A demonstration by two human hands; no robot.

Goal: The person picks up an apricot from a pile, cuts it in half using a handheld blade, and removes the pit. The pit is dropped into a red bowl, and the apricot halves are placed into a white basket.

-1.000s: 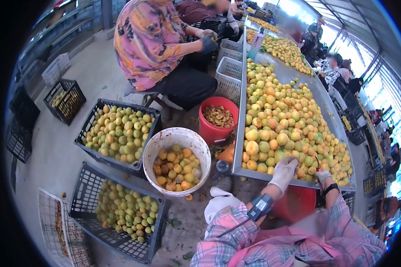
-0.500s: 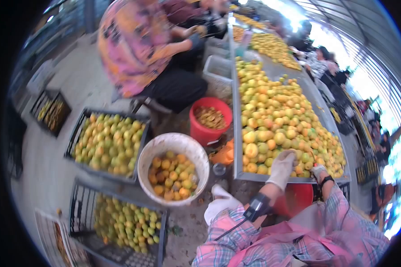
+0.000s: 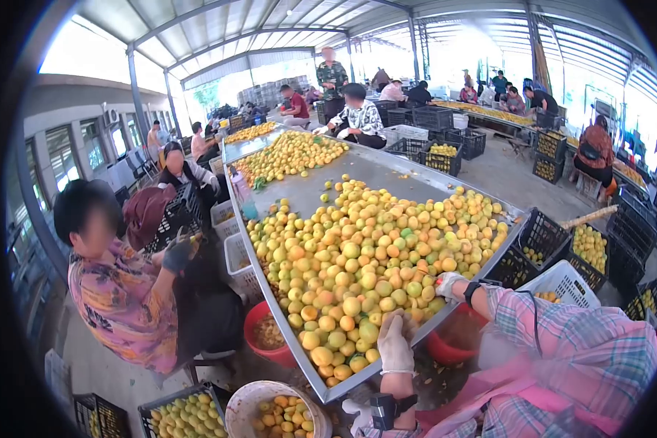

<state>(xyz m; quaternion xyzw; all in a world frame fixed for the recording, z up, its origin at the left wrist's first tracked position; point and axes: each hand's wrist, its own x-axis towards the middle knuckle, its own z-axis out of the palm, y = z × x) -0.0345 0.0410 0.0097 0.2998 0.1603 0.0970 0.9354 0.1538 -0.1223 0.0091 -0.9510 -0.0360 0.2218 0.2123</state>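
Yellow-orange apricots (image 3: 350, 266), some greenish, cover the near part of a metal-rimmed table (image 3: 365, 376). My left hand (image 3: 396, 344), in a pale glove, is at the table's near edge against the fruit. Its fingers are bent together, and what they hold is hidden. To its right, my right hand (image 3: 452, 285), gloved too, is closed beside the pile. A small reddish spot shows at its fingers, too small to name. Below the table edge, between my hands, stands a red bucket (image 3: 456, 337).
A person in a patterned shirt (image 3: 124, 306) sits at left. Near them stand another red bucket (image 3: 266, 350), a white bucket (image 3: 242, 409) of apricots and a black crate (image 3: 150, 416). A white crate (image 3: 573, 281) and black crates (image 3: 540, 241) stand at right. More people work beyond.
The view has swung up and to the right, bringing the far hall into sight. Both my hands stay by the near edge of the apricot pile.
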